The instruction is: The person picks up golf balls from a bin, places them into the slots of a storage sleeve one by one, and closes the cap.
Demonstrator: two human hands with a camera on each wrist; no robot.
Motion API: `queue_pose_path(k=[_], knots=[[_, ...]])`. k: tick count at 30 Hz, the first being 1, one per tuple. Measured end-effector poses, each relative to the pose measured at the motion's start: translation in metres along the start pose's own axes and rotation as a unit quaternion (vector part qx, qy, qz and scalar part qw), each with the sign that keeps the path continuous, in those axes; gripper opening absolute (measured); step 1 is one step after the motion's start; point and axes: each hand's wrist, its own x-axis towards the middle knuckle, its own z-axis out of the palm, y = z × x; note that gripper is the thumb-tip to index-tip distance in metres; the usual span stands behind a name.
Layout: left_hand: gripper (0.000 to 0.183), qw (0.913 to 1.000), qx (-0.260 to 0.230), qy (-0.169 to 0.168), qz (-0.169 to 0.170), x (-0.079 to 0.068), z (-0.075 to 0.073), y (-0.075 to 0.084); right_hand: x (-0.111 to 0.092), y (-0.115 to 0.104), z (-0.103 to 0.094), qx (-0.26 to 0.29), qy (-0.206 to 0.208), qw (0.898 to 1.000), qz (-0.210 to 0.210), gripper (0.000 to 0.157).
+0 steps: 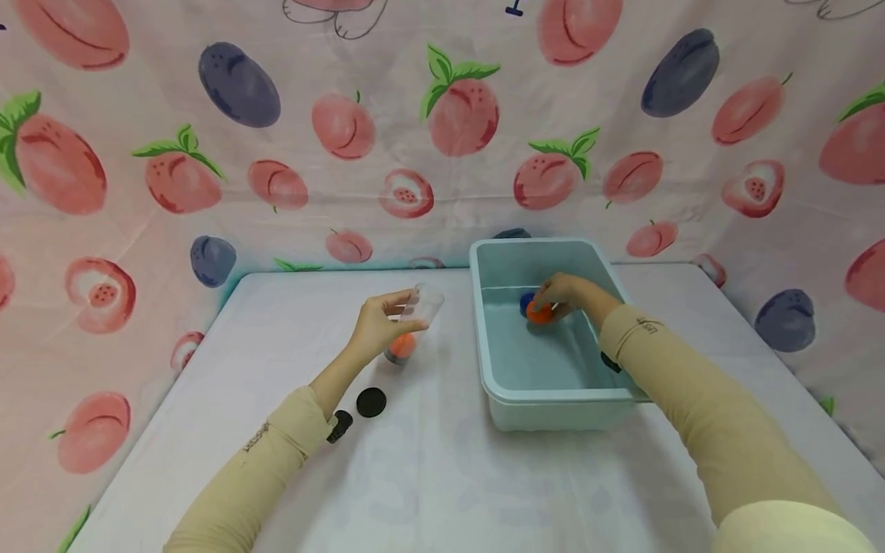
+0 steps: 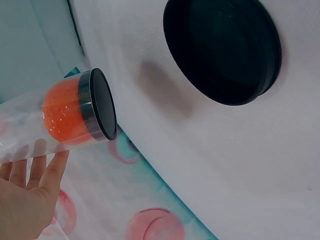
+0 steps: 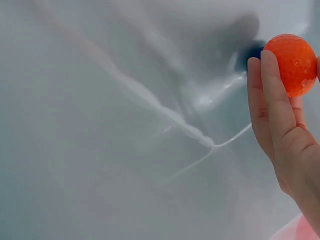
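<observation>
In the head view my left hand (image 1: 376,329) grips a clear plastic tube (image 1: 429,301), tilted over the table. An orange ball (image 2: 65,111) sits at the tube's bottom, against its black end cap (image 2: 103,104). Inside the light-blue bin, my right hand (image 1: 568,293) pinches a dimpled orange golf ball (image 3: 291,65) between thumb and fingers. Right behind that ball is a blue ball (image 1: 525,299), partly covered by the fingers in the right wrist view. A round black lid (image 1: 371,402) lies on the table, below the tube in the head view.
The deep rectangular bin (image 1: 553,396) stands on the right half of the white-covered table (image 1: 442,484). A curtain (image 1: 387,77) printed with peaches and plums hangs behind the table and along its sides.
</observation>
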Motion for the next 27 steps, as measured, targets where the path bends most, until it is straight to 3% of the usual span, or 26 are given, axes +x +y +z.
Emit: queue_pose_path(k=[6, 13, 27], knots=[[0.063, 0.9999, -0.01, -0.007, -0.003, -0.002, -0.002, 0.007, 0.002, -0.006, -0.001, 0.034, -0.02, 0.999, -0.023, 0.038], [0.063, 0.9999, -0.012, -0.003, -0.008, 0.001, -0.001, 0.0, -0.002, -0.016, -0.008, 0.069, -0.037, 0.996, -0.041, 0.047], [0.063, 0.9997, -0.022, -0.011, -0.007, 0.002, 0.007, -0.003, -0.026, -0.035, -0.019, 0.203, -0.024, 0.974, -0.099, 0.038]])
